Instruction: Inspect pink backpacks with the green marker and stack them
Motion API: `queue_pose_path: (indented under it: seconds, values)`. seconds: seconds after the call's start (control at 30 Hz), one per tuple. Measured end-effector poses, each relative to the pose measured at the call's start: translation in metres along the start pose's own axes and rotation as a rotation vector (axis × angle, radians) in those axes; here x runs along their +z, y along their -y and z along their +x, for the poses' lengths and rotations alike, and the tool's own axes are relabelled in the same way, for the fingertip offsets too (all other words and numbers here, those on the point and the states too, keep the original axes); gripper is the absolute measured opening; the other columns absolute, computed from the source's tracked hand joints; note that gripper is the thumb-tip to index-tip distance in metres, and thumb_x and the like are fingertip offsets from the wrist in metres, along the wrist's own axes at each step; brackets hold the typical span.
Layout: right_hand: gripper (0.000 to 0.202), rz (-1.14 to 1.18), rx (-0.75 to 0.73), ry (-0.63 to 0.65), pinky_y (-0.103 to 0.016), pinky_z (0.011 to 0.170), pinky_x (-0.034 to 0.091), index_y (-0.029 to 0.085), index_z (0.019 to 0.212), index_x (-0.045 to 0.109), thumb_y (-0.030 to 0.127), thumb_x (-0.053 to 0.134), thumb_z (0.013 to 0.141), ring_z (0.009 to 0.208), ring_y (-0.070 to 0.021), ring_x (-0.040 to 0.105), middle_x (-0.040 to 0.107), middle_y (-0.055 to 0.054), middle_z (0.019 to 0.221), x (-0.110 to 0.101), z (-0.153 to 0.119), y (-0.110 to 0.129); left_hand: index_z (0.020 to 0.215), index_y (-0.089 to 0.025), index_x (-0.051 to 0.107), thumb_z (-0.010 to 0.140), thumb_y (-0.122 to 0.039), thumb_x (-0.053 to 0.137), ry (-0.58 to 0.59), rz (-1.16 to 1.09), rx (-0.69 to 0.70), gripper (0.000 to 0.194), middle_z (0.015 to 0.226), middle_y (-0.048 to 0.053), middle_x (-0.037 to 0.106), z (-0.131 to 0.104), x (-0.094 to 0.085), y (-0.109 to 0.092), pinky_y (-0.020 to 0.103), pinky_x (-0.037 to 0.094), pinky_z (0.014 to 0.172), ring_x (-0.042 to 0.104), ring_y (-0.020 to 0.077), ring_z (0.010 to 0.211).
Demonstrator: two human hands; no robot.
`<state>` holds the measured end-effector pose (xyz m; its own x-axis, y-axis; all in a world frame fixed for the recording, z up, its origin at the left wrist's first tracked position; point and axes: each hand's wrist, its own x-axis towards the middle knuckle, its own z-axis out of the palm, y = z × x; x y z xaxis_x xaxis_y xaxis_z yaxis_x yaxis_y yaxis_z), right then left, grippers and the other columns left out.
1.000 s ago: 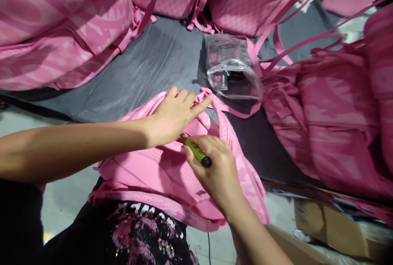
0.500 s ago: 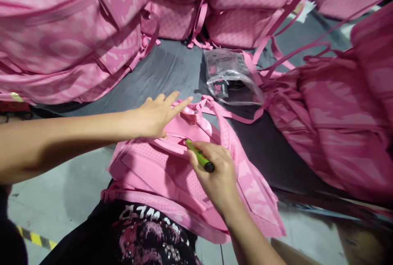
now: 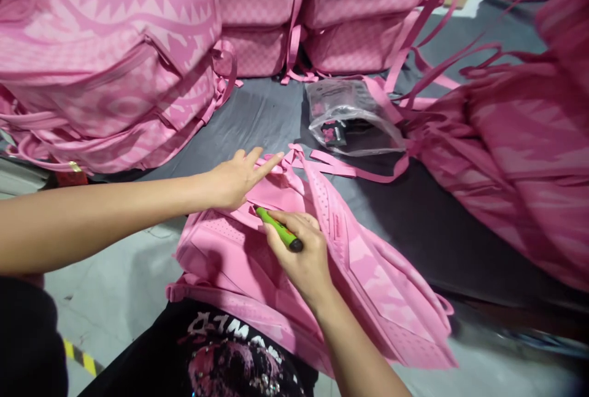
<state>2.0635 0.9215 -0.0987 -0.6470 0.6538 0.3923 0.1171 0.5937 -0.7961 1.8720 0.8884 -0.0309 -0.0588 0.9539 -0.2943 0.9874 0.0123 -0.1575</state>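
Observation:
A pink backpack [image 3: 221, 256] lies across the table's front edge, its dotted back panel and straps facing up. My left hand [image 3: 234, 179] rests on the top end of this backpack with its fingers spread. In my right hand [image 3: 306, 253] is a green marker [image 3: 280, 228], gripped between thumb and fingers. The marker's far end touches or hovers just over the pink fabric beside my left hand; I cannot tell which. Its black end points back toward my palm.
A clear plastic bag [image 3: 354, 121] with small dark and pink items lies on the dark table cover [image 3: 262, 108]. Upright pink backpacks stand at the left [image 3: 115, 78] and along the back [image 3: 257, 10]. More pink bags [image 3: 515, 151] lean at the right, with loose straps around them.
My right hand has moved the green marker a little to the left along the backpack, nearer my left hand. The left hand stays spread on the fabric. The camera view has shifted slightly.

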Motion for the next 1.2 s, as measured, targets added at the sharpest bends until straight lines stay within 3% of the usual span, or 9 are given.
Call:
queue_pose_path:
  seconds: [0.13, 0.3, 0.47, 0.63, 0.83, 1.07, 1.2]
  values:
    - [0.01, -0.053, -0.004, 0.104, -0.04, 0.08, 0.047, 0.021, 0.094, 0.071, 0.025, 0.065, 0.086, 0.08, -0.0214, 0.07, 0.077, -0.004, 0.091, -0.006, 0.005, 0.0, 0.157, -0.025, -0.008, 0.083, -0.013, 0.054, 0.01, -0.017, 0.002, 0.098, 0.159, 0.021, 0.018, -0.001, -0.002, 0.002, 0.037, 0.046, 0.093, 0.044, 0.0323, 0.126]
    - [0.015, -0.089, -0.046, 0.029, -0.041, 0.08, 0.047, 0.021, 0.102, 0.068, 0.024, 0.062, 0.089, 0.085, -0.022, 0.07, 0.076, -0.006, 0.099, -0.001, 0.003, -0.002, 0.153, -0.034, -0.021, 0.078, -0.011, 0.059, 0.063, -0.073, 0.015, 0.112, 0.163, 0.019, 0.009, 0.001, -0.002, 0.009, 0.038, 0.047, 0.091, 0.042, 0.0339, 0.131]
    - [0.015, -0.086, -0.038, 0.044, -0.041, 0.082, 0.046, 0.021, 0.104, 0.068, 0.023, 0.063, 0.09, 0.087, -0.0217, 0.07, 0.076, -0.005, 0.101, -0.002, 0.003, -0.001, 0.154, -0.033, -0.016, 0.078, -0.008, 0.058, 0.125, -0.1, 0.048, 0.109, 0.164, 0.019, 0.005, 0.001, -0.008, 0.015, 0.037, 0.045, 0.097, 0.037, 0.0332, 0.138]
    - [0.015, -0.048, -0.034, 0.069, -0.041, 0.081, 0.044, 0.022, 0.103, 0.068, 0.021, 0.065, 0.088, 0.088, -0.0224, 0.07, 0.076, -0.005, 0.101, -0.002, 0.006, 0.003, 0.156, -0.029, -0.011, 0.079, -0.004, 0.055, 0.121, -0.102, 0.084, 0.104, 0.163, 0.02, 0.009, 0.001, -0.008, 0.017, 0.037, 0.043, 0.099, 0.037, 0.032, 0.137]
    - [0.015, 0.03, -0.072, 0.161, -0.039, 0.076, 0.043, 0.022, 0.102, 0.068, 0.02, 0.065, 0.088, 0.086, -0.0215, 0.07, 0.077, -0.003, 0.1, 0.012, 0.007, 0.015, 0.155, -0.034, -0.011, 0.081, -0.006, 0.055, 0.063, -0.184, 0.12, 0.103, 0.161, 0.015, 0.017, -0.003, 0.004, 0.034, 0.035, 0.043, 0.1, 0.039, 0.0293, 0.136]
    - [0.015, -0.042, -0.091, 0.099, -0.037, 0.076, 0.04, 0.02, 0.102, 0.068, 0.019, 0.065, 0.087, 0.084, -0.0214, 0.069, 0.077, -0.004, 0.096, 0.02, 0.007, 0.011, 0.152, -0.035, -0.02, 0.079, -0.003, 0.059, 0.107, -0.272, 0.072, 0.112, 0.163, 0.022, -0.005, -0.006, 0.009, 0.04, 0.043, 0.038, 0.107, 0.021, 0.0382, 0.148]
    - [0.018, -0.076, -0.099, 0.063, -0.036, 0.079, 0.038, 0.017, 0.107, 0.068, 0.02, 0.062, 0.091, 0.087, -0.0213, 0.069, 0.076, -0.006, 0.101, 0.018, 0.003, 0.007, 0.152, -0.036, -0.02, 0.077, -0.001, 0.058, 0.113, -0.261, 0.059, 0.114, 0.163, 0.022, -0.003, -0.006, 0.008, 0.035, 0.041, 0.04, 0.107, 0.025, 0.0365, 0.147]
